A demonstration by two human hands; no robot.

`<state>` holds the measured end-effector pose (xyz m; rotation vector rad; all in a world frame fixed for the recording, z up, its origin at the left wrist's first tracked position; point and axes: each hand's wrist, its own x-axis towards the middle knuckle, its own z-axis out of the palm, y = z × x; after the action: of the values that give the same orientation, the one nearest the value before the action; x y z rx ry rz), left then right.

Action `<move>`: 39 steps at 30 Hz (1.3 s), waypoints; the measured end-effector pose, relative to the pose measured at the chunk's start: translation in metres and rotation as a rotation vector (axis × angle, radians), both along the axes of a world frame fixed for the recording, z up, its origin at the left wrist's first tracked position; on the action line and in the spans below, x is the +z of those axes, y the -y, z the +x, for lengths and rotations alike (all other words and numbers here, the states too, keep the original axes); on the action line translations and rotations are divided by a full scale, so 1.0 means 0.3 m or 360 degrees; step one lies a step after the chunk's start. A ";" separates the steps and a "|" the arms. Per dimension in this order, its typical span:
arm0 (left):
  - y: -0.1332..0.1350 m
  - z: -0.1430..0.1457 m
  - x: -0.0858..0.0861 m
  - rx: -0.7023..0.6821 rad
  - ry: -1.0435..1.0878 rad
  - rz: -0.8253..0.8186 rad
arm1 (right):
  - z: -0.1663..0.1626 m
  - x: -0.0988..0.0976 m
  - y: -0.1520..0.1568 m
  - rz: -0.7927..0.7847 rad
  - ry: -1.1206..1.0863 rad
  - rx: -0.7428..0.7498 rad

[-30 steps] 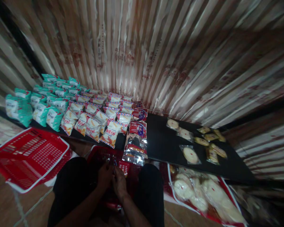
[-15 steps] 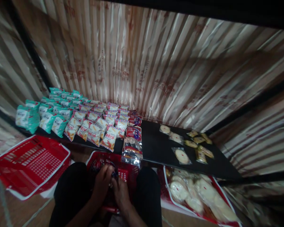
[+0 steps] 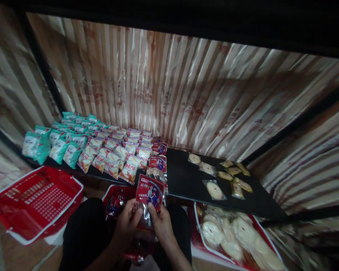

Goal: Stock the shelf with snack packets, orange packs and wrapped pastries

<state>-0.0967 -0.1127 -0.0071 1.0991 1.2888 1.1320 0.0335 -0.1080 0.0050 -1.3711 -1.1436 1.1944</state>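
Both of my hands hold a red snack packet (image 3: 150,194) with a clear lower half, raised above the red basket (image 3: 116,197) between my knees. My left hand (image 3: 127,222) grips its lower left side. My right hand (image 3: 161,223) pinches its lower right edge. Just beyond it, similar red packets (image 3: 157,164) lie in a column on the black shelf (image 3: 183,180).
Rows of teal bags (image 3: 59,145) and red-striped chip bags (image 3: 117,154) fill the shelf's left part. Round wrapped cakes (image 3: 214,190) and small yellow packets (image 3: 237,180) lie at its right. An empty red basket (image 3: 35,203) stands at left; another with white buns (image 3: 237,237) at right.
My hands have lifted a red packet out of the basket between my knees. The camera has tilted up, so the shelf sits lower and farther in the view.
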 end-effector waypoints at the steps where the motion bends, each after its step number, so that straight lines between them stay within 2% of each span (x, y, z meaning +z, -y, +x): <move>1: -0.008 0.015 0.011 -0.0012 0.0078 0.0006 | 0.011 0.016 -0.009 -0.0009 -0.0035 -0.0017; 7: -0.116 0.088 0.060 0.0011 0.0148 0.0098 | 0.076 0.097 -0.067 0.0020 -0.0302 -0.0081; 12: -0.246 0.152 0.088 0.0005 0.0118 0.0166 | 0.134 0.081 -0.141 0.0138 -0.0178 -0.0205; 16: -0.339 0.202 0.122 0.0014 -0.0116 0.0229 | 0.186 0.071 -0.234 0.0208 -0.0003 -0.0330; 21: -0.432 0.244 0.164 -0.0018 -0.0603 0.0321 | 0.236 0.079 -0.358 0.0327 0.0321 -0.0410; 25: -0.488 0.261 0.151 -0.0020 -0.0814 0.0385 | 0.250 0.057 -0.436 0.0436 0.0530 -0.0393; 29: -0.526 0.264 0.125 -0.0024 -0.0977 0.0420 | 0.247 0.032 -0.487 0.0369 0.0699 -0.0402; 39: -0.545 0.248 0.115 -0.0105 -0.1292 0.0369 | 0.216 0.030 -0.519 0.0304 0.1312 -0.0351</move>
<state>-0.0224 0.0508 0.0273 1.8745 1.7330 0.8098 0.0983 0.0476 0.0138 -1.8382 -1.5540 0.3228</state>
